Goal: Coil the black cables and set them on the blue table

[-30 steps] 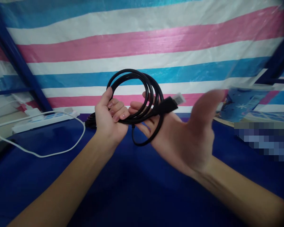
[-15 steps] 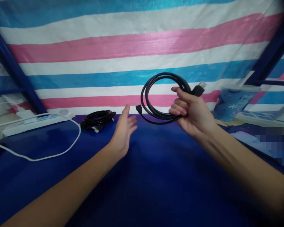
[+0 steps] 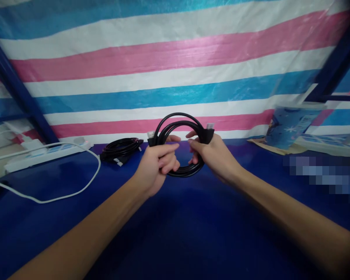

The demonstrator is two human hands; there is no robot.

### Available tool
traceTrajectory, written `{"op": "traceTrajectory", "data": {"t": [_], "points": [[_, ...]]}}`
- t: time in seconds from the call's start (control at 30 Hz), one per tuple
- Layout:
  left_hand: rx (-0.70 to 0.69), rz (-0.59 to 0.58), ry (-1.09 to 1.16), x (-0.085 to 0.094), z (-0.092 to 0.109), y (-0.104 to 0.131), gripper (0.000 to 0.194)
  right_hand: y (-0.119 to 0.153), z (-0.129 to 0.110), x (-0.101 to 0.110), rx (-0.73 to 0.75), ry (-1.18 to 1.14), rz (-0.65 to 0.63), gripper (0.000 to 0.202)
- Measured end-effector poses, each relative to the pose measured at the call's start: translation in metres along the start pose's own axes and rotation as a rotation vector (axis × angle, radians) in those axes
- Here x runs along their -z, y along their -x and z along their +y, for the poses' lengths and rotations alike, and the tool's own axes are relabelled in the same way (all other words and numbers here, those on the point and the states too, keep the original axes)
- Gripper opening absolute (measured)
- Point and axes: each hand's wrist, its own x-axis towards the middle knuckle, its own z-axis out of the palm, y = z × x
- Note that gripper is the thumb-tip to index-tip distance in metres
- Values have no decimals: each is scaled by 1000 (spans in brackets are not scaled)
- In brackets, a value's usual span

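Head view, coiled black cable (image 3: 184, 171): held up between both hands, near the middle, with loops standing roughly upright; can't tell whether touching the blue tabletop (image 3: 175, 233) at the lower edge.
Left hand (image 3: 153, 167): grasping the left side of the loops, with thumb and forefinger reaching inward and the other fingers curled.
Right hand (image 3: 216, 153): grasping the right side, with fingers bent round the loops and thumb pointing inward.
Left plug (image 3: 152, 141): black with a pale tip, poking up just above the left thumb side.
Right plug (image 3: 209, 135): black with a pale metal end, pointing up beside the right fingers.
Second cable coil (image 3: 121, 149): lying on the tabletop to the left, black, with a pale-tipped end at the front.
Power strip (image 3: 46, 154): white, farther left, with a white charger (image 3: 32, 144) plugged in.
White cord (image 3: 76, 195): curving in a wide loop in front of the strip.
Blue container (image 3: 291, 128): set at the right, patterned with a snowflake, above brown paper (image 3: 262, 144).
Striped sheet (image 3: 163, 58): hanging behind, in pink, white and blue.
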Motion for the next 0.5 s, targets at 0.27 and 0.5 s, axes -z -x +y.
{"op": "traceTrajectory", "data": {"t": [0.27,0.5], "points": [[107,139,-168,24,-34,-20,38,-14,7,17,-269,-181,-20,7],[231,144,-340,38,-45,-31,55,-55,59,75,-441,63,181,22]]}}
